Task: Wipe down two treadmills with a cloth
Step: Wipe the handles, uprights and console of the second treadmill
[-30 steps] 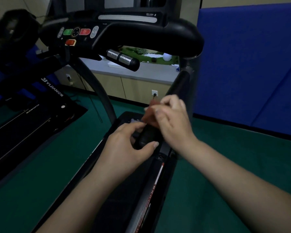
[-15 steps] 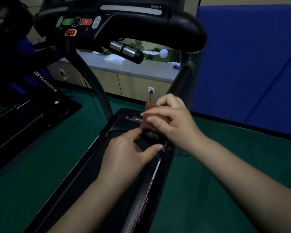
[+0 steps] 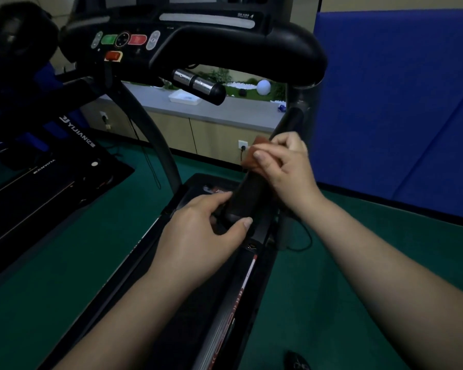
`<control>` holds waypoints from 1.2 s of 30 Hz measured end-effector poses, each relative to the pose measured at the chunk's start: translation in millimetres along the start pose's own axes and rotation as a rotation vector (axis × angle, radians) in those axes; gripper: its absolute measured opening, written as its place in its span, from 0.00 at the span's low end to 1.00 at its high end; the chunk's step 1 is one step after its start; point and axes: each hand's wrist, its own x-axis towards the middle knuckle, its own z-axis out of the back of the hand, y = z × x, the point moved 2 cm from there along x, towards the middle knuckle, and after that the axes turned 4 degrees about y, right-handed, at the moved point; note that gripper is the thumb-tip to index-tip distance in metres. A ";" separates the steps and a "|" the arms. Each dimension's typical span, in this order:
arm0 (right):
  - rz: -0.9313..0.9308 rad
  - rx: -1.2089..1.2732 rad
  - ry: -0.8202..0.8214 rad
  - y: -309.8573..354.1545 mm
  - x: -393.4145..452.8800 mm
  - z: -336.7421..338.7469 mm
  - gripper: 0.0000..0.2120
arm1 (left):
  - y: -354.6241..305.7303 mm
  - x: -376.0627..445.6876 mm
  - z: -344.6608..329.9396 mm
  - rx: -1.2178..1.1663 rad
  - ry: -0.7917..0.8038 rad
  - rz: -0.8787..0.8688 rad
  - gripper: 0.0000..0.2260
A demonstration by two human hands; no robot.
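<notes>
Here, the nearer treadmill [image 3: 187, 303] fills the middle of the view, its dark deck running up from the bottom edge to a curved black console [image 3: 198, 46] that carries a green button, a red button and an orange one below them. A blue padded wall panel [image 3: 396, 102] stands to the right, and green flooring [image 3: 64, 263] spreads on both sides of the deck. A second treadmill [image 3: 38, 177] lies to the left, well apart from the hands, white lettering on its dark frame. Behind the console runs a grey countertop [image 3: 225, 113] over pale cabinets, with a white tray and a white ball resting on it. The right handrail [image 3: 254, 190], padded in black, slopes down from the console toward the person. The left hand [image 3: 206, 231] grips the lower end of that handrail, thumb curled over the top and fingers wrapped beneath. The right hand [image 3: 284, 166] sits higher on the same rail, fingers curled around a small reddish-brown cloth [image 3: 254, 156] and pressing it against the padding; only the cloth's upper left corner shows past the knuckles.
</notes>
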 end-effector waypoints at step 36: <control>0.175 0.089 0.005 -74.2 58.1 10.8 0.15 | -51.4 90.0 -32.2 0.238 0.116 0.114 0.24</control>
